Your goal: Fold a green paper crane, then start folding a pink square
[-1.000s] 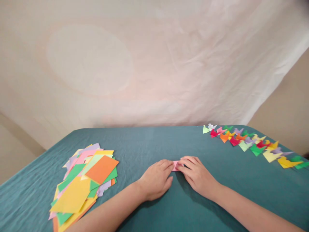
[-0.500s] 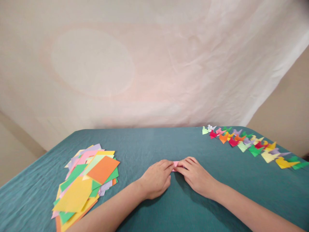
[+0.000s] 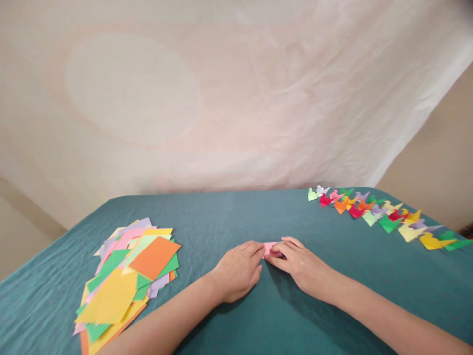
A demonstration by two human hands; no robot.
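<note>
A small folded pink paper (image 3: pixel 269 248) lies on the teal tablecloth (image 3: pixel 221 217) in the middle. My left hand (image 3: pixel 238 270) rests beside it, fingers curled, with the fingertips pressing on the paper's left end. My right hand (image 3: pixel 300 265) covers the paper's right end, its fingers pinched down on it. Most of the paper is hidden under both hands.
A loose pile of coloured paper squares (image 3: pixel 125 273) with an orange sheet on top lies at the left. A row of several folded paper figures (image 3: pixel 384 219) runs along the right rear of the table. A cream sheet (image 3: pixel 221 98) hangs behind.
Both hands stay on the pink paper with only small finger shifts. The view has tilted slightly, so everything sits a little higher in the picture.
</note>
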